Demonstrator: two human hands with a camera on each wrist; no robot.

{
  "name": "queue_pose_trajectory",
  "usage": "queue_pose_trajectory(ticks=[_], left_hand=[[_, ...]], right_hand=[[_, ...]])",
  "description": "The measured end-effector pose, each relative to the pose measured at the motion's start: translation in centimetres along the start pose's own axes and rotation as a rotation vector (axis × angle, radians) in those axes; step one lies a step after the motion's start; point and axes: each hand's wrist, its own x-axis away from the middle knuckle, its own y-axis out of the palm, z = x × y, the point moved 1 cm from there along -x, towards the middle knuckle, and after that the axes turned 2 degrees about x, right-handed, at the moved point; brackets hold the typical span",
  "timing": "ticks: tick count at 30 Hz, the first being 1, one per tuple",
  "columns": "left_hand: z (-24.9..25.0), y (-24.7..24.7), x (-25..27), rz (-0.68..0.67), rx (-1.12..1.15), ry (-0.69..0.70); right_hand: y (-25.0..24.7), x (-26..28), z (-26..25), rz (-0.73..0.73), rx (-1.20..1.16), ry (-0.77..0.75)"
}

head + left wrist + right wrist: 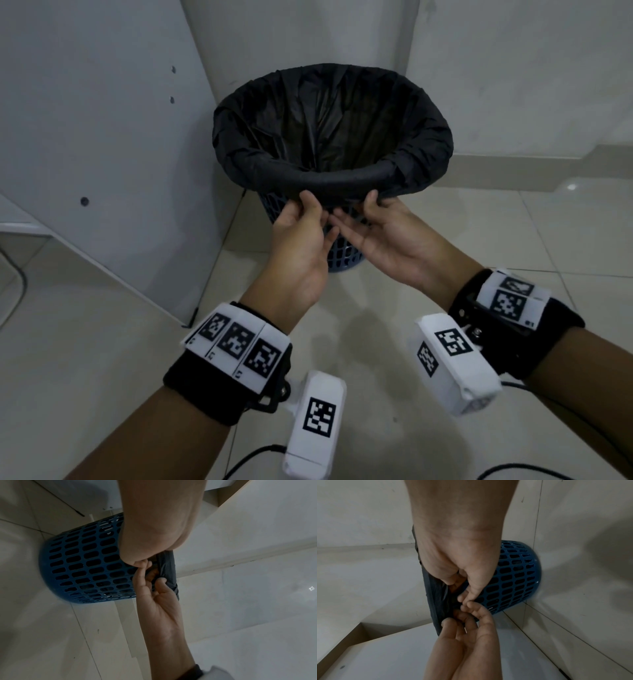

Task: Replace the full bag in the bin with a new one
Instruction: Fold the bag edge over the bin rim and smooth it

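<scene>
- The left hand (301,240) reaches under the near rim, palm up, its thumb and fingers pinching the folded-over edge of the black plastic bin bag (329,137).
- The right hand (387,236) is just beside it, fingertips almost touching the left's, and pinches the same edge of the bag the same way.
- The bag lines the round blue plastic bin with slotted walls (339,253), its top turned down over the whole rim; the inside looks dark and creased.
- The bin stands upright on the pale tiled floor (445,445), in a corner between a white cabinet panel (85,137) and the wall.
- Both wrists wear black straps with white marker blocks.
</scene>
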Motion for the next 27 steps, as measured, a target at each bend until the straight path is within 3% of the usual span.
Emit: queue_pose_trajectory(ticks=[7,13,19,22,27], left_hand=[[0.3,0.6,-0.4,0.064,0.009,-0.058],[0.2,0.9,-0.3,0.1,-0.055,-0.12],[0.0,0.1,-0.2,0.129,-0.068,-0.156],[0.3,-0.5,-0.1,0.09,0.051,-0.14],[2.5,-2.5,0.0,0.089,0.27,0.018]], right_hand=[[0.5,-0.4,-0.1,0.071,0.022,-0.036],[0.8,0.0,-0.2,0.301,-0.032,-0.247],[2.0,0.8,-1.4,0.2,-0.125,-0.181],[2.6,0.8,-0.6,0.153,0.0,-0.128],[2.9,1.9,2.4,0.026,0.233,0.053]])
